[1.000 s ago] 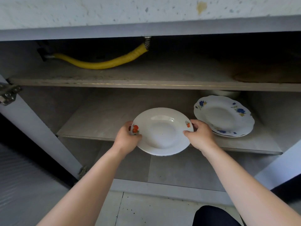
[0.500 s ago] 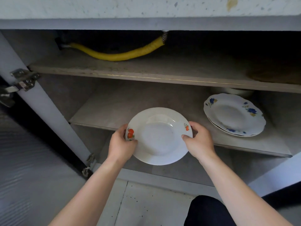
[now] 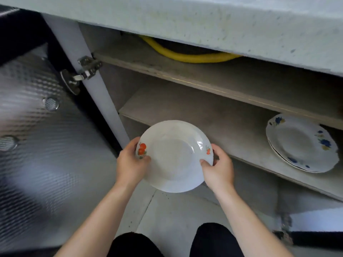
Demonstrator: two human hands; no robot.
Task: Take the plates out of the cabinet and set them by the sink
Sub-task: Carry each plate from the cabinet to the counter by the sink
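Spanning the top of the frame is the pale speckled worktop, its front edge overhanging the open cabinet. At the left of the frame the cabinet door, grey and finely textured, stands swung wide. Inside, an upper shelf and a lower shelf run from the centre toward the right edge. Light floor tiles fill the lower middle, with the person's dark-clad knees at the bottom.

A white plate with red flowers sits at the centre of the frame, out past the front edge of the lower shelf and above the floor, its face turned up toward the camera. The left grip clasps its left rim, the thumb lying beside the red flower print and the fingers tucked underneath. The right grip clasps the right rim likewise, thumb on top and fingers behind. On the lower shelf at the right of the frame lie blue-flowered plates, one on another, well apart from the held plate. A yellow hose curves along the back of the upper shelf beneath the worktop. A metal hinge joins door and cabinet in the upper left.
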